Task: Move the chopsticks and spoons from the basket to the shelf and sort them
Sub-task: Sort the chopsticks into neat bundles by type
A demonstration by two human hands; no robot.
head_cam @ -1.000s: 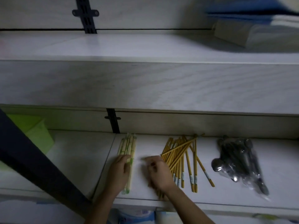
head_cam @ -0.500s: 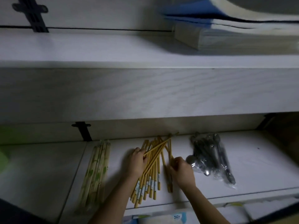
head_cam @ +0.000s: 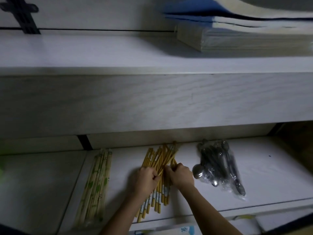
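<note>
Left hand (head_cam: 147,180) and right hand (head_cam: 182,177) both curl around the yellow chopsticks (head_cam: 159,167) on the shelf (head_cam: 264,175) — best squeeze inward evenly, aligning ends.

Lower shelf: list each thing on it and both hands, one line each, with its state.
Yellow chopsticks: loose pile, partly crossed, gripped by both hands.
Pale green-patterned chopsticks: tidy bundle, lying flat, untouched.
Spoons: heaped in clear plastic wrap, untouched.
Left hand: closed on the yellow chopsticks.
Right hand: closed on the yellow chopsticks.
</note>
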